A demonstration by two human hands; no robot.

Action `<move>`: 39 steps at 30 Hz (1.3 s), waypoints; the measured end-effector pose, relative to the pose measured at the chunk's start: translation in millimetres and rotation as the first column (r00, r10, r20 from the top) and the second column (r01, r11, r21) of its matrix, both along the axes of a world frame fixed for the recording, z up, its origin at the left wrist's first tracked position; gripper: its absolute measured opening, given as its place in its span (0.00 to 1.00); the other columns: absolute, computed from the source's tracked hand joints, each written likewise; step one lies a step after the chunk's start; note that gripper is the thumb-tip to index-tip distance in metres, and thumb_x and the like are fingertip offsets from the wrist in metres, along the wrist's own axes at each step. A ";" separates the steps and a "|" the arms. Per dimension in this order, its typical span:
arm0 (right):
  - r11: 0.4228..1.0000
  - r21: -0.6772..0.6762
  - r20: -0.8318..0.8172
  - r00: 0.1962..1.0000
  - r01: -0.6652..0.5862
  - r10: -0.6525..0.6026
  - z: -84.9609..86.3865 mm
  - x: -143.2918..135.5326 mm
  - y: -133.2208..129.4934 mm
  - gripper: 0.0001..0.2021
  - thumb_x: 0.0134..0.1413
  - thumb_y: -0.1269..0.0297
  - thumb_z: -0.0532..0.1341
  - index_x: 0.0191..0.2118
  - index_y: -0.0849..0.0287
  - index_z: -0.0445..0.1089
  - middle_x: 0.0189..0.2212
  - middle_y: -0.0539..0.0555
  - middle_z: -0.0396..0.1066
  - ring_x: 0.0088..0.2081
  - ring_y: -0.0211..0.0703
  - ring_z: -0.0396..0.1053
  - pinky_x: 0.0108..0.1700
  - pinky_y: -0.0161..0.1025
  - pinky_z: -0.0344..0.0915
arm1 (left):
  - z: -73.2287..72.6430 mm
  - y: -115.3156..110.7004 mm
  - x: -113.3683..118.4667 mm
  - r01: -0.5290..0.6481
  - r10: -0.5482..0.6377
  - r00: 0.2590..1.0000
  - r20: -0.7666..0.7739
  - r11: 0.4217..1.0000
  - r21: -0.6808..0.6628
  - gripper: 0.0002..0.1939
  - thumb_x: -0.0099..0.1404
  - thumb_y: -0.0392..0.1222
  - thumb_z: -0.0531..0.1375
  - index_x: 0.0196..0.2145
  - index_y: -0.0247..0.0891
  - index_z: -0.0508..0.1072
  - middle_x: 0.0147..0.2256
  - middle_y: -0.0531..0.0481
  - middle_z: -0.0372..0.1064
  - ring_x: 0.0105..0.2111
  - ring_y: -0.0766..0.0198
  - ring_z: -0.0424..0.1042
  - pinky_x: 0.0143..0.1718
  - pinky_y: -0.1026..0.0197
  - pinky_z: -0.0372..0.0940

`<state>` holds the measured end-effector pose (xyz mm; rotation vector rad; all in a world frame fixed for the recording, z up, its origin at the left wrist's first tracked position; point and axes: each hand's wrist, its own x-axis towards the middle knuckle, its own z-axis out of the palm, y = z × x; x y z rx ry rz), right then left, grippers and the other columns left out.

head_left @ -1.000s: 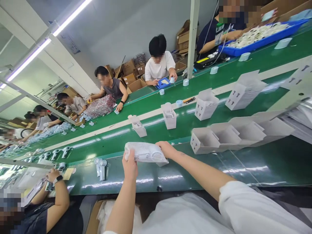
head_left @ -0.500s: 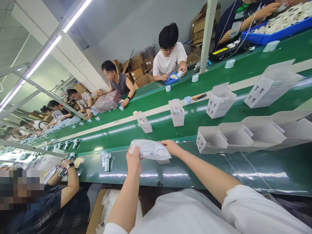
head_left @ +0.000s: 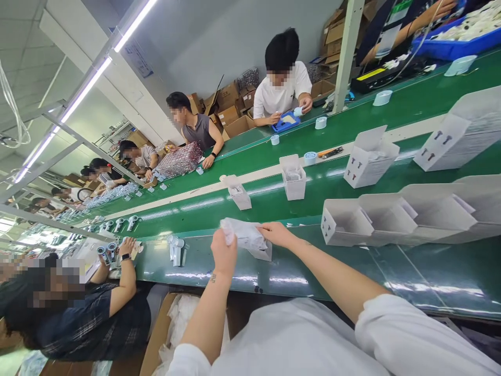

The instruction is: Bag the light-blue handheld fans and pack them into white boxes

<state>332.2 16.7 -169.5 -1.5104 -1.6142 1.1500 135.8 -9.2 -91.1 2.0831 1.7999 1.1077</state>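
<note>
In the head view, a handheld fan in a translucent white bag (head_left: 245,233) is held above the near bench. My left hand (head_left: 224,254) is closed around the bag's left end. At its right end, the fingers of my right hand (head_left: 276,233) pinch the bag. Just beneath the bag stands a small white box (head_left: 263,253), partly covered by it. On the bench to the left lie unwrapped handheld fans (head_left: 175,249). To the right of my right hand is a row of open white boxes (head_left: 344,223).
Filled white boxes (head_left: 294,183) stand along the green conveyor (head_left: 203,209). A carton of white bags (head_left: 183,318) sits below the bench edge. A co-worker (head_left: 90,308) at my left handles fans. Others sit across the line, one beside a small blue tray (head_left: 285,122).
The bagged fan has turned, so its round head no longer shows through. Both hands shifted slightly with it, and more of the box beneath shows. The co-worker at left now holds up fans.
</note>
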 end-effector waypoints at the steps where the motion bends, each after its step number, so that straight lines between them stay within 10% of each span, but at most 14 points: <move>1: 1.000 0.004 0.001 1.000 0.009 -0.009 -1.8 0.8 -0.7 0.20 0.54 0.52 0.52 0.18 0.57 0.63 0.16 0.48 0.58 0.24 0.40 0.57 0.28 0.35 0.52 | 1.1 0.2 3.8 0.071 -0.067 0.989 -0.128 0.997 0.027 0.02 0.58 0.37 0.58 0.29 0.40 0.65 0.30 0.49 0.65 0.34 0.60 0.67 0.38 0.58 0.63; 7: 0.999 0.007 -0.015 0.999 -0.033 0.034 -11.3 6.5 -4.1 0.18 0.51 0.53 0.53 0.18 0.58 0.62 0.15 0.47 0.57 0.23 0.37 0.55 0.26 0.34 0.50 | 13.5 7.3 17.9 0.413 -0.391 0.715 -0.580 0.905 -0.101 0.06 0.57 0.34 0.59 0.32 0.40 0.66 0.38 0.43 0.67 0.38 0.55 0.68 0.37 0.56 0.65; 13: 0.999 0.019 -0.038 0.999 -0.026 0.027 -12.4 1.5 -0.2 0.15 0.49 0.56 0.53 0.19 0.59 0.63 0.16 0.47 0.60 0.24 0.37 0.56 0.27 0.33 0.51 | 0.4 3.9 25.5 0.439 -0.378 0.708 -0.597 0.897 -0.048 0.07 0.57 0.29 0.56 0.32 0.38 0.67 0.40 0.39 0.66 0.40 0.54 0.67 0.38 0.55 0.66; 17: 1.000 0.026 -0.049 0.999 -0.016 0.017 -16.0 2.5 1.7 0.17 0.49 0.53 0.54 0.18 0.59 0.61 0.16 0.47 0.57 0.24 0.37 0.54 0.26 0.33 0.49 | 8.2 5.2 24.6 0.651 -0.667 0.517 -0.537 0.713 -0.259 0.06 0.57 0.33 0.59 0.34 0.40 0.67 0.41 0.42 0.68 0.43 0.54 0.67 0.40 0.56 0.66; 23: 0.998 0.061 -0.092 0.996 -0.007 0.012 -18.0 -16.6 3.4 0.11 0.46 0.61 0.54 0.18 0.59 0.64 0.17 0.48 0.60 0.25 0.39 0.56 0.28 0.35 0.50 | 9.8 10.2 30.8 0.219 -0.381 0.726 -0.572 0.917 -0.334 0.07 0.60 0.33 0.57 0.38 0.36 0.67 0.38 0.40 0.68 0.40 0.53 0.68 0.39 0.53 0.66; 29: 0.999 0.038 -0.213 0.977 -0.016 0.024 -24.7 -20.9 7.0 0.14 0.44 0.54 0.61 0.20 0.59 0.68 0.20 0.49 0.66 0.29 0.43 0.61 0.32 0.38 0.57 | 1.8 -13.7 20.3 0.542 -0.626 0.478 -0.616 0.762 -0.354 0.21 0.63 0.36 0.55 0.54 0.38 0.61 0.58 0.37 0.57 0.55 0.50 0.60 0.50 0.49 0.62; 35: 0.987 -0.086 -0.399 0.912 -0.138 0.093 -37.7 0.7 -5.1 0.25 0.53 0.42 0.55 0.45 0.58 0.73 0.39 0.57 0.74 0.40 0.49 0.70 0.39 0.43 0.67 | -17.5 -9.3 2.0 0.313 -0.555 0.449 -0.700 0.831 -0.459 0.14 0.64 0.37 0.54 0.47 0.34 0.71 0.51 0.36 0.67 0.58 0.43 0.56 0.57 0.36 0.50; 39: 0.974 -0.030 -0.384 0.902 -0.225 0.196 -59.1 5.0 -23.4 0.47 0.38 0.47 0.69 0.64 0.54 0.52 0.63 0.63 0.53 0.60 0.60 0.56 0.54 0.52 0.61 | -32.6 -6.3 1.4 0.271 -0.555 0.491 -0.671 0.830 -0.488 0.22 0.64 0.48 0.56 0.48 0.29 0.70 0.57 0.33 0.61 0.61 0.36 0.51 0.57 0.34 0.50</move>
